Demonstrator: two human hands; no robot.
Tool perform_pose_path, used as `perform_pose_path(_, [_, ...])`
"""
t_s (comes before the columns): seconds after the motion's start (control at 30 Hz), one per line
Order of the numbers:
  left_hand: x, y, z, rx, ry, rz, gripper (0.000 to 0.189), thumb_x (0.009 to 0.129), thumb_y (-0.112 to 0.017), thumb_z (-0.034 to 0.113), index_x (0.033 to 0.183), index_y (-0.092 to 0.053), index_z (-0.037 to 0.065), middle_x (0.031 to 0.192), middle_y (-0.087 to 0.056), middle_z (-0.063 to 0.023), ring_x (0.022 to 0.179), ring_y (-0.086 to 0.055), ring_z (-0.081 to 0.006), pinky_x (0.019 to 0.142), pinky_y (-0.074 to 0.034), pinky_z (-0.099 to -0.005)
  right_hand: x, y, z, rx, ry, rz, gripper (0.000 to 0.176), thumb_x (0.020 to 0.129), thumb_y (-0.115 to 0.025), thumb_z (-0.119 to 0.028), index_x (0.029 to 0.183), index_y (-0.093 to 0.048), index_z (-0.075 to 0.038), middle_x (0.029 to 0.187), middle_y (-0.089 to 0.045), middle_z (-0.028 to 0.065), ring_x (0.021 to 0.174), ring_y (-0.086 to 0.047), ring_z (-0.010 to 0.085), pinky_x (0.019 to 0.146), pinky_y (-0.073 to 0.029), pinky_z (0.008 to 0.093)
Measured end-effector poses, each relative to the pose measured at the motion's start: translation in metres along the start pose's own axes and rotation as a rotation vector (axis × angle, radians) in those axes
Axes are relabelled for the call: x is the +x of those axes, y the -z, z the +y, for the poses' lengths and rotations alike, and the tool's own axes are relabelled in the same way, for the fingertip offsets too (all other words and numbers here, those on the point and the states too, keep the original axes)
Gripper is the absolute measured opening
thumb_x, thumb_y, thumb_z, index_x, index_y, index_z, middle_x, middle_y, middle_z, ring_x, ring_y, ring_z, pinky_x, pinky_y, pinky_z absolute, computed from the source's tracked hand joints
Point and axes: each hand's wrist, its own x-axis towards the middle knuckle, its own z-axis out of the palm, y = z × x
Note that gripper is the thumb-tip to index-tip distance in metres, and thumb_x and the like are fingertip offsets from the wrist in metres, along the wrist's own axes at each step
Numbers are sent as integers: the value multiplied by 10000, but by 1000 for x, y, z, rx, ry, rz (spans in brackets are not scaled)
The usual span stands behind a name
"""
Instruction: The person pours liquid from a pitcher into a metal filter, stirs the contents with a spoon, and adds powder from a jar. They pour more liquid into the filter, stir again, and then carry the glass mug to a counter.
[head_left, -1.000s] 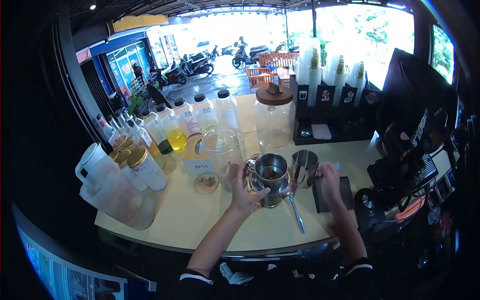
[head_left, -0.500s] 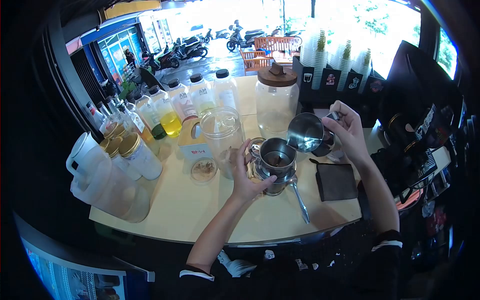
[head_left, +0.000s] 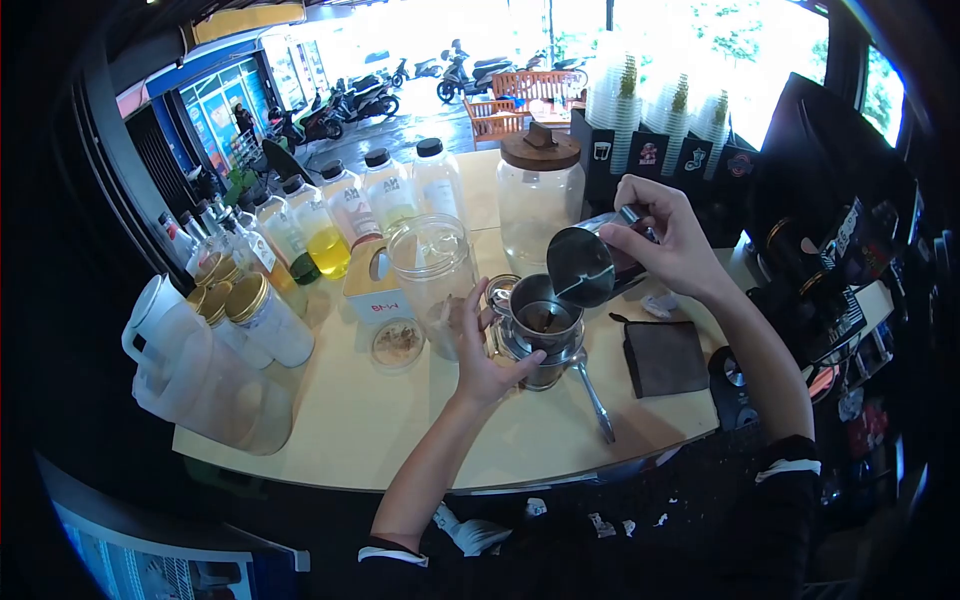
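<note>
My right hand (head_left: pixel 668 238) grips a metal pitcher (head_left: pixel 582 268) by its handle, tilted left with its rim at a metal drip coffee filter (head_left: pixel 541 326). Dark contents show inside the filter, which sits on a cup (head_left: pixel 546 376) mostly hidden below it. My left hand (head_left: pixel 487 368) steadies the filter, thumb in front and fingers around its left side. A metal spoon (head_left: pixel 597 403) lies beside the cup, its head near the base. Left of the filter stands an open clear jar (head_left: pixel 425 262), with a round clear lid (head_left: pixel 397 344) lying next to it.
A dark cloth pouch (head_left: pixel 665 360) lies at the right. Behind are a wooden-lidded jar (head_left: pixel 535 205), bottles (head_left: pixel 327 245) and stacked plastic cups (head_left: pixel 615 105). Gold-lidded jars (head_left: pixel 272 318) and a plastic jug (head_left: pixel 215 385) stand left, near a tissue box (head_left: pixel 372 292).
My right hand has raised and tipped the pitcher further over the filter. My left hand keeps its place on the filter. The view has shifted slightly.
</note>
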Motion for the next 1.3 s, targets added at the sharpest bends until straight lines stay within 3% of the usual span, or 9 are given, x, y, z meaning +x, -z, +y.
perform_pose_path(0.37, [0,-4,1,-59,6,21,1063,644,-814,242,1456,-157,45,1272,-485,-182,1202,-514,-282,1063,-369,-400,3,-6,-11,-118,19,-43,239,865,-642,-74,787,-432,9,664,-468,-11,634,-569,36,547,-551,223])
perform_pose_path(0.53, [0,-4,5,-23,-6,31,1071,640,-819,247,1456,-157,43,1324,-409,-165,1230,-486,-281,1078,-358,-405,5,-7,-15,-163,30,-59,261,860,-642,-75,761,-421,22,669,-493,21,643,-613,67,549,-550,227])
perform_pose_path(0.93, [1,-4,5,-45,-9,27,1080,640,-830,275,1456,-162,39,1327,-367,-143,1235,-477,-290,1064,-379,-409,7,-8,-12,-263,121,-76,260,846,-647,-79,756,-420,8,612,-502,42,598,-660,116,461,-424,231])
perform_pose_path(1.13, [1,-5,6,-86,23,18,1086,638,-833,282,1457,-158,49,1313,-419,-150,1235,-480,-282,1067,-371,-411,9,-11,-6,-285,173,-47,258,807,-675,-99,754,-443,0,560,-471,68,530,-585,105,471,-399,265])
perform_pose_path(1.23, [1,-5,1,-95,3,45,1101,601,-867,251,1435,-180,38,1297,-463,-188,1217,-497,-288,1041,-395,-395,10,-10,-7,-334,193,-65,260,828,-663,-97,716,-453,8,631,-418,6,550,-529,41,441,-417,202])
perform_pose_path(1.3, [1,-5,2,-92,8,42,1101,601,-867,251,1435,-180,37,1300,-458,-188,1217,-497,-288,1041,-395,-394,10,-10,-9,-402,245,-38,258,779,-690,-133,757,-464,-11,536,-459,70,474,-464,149,476,-371,292])
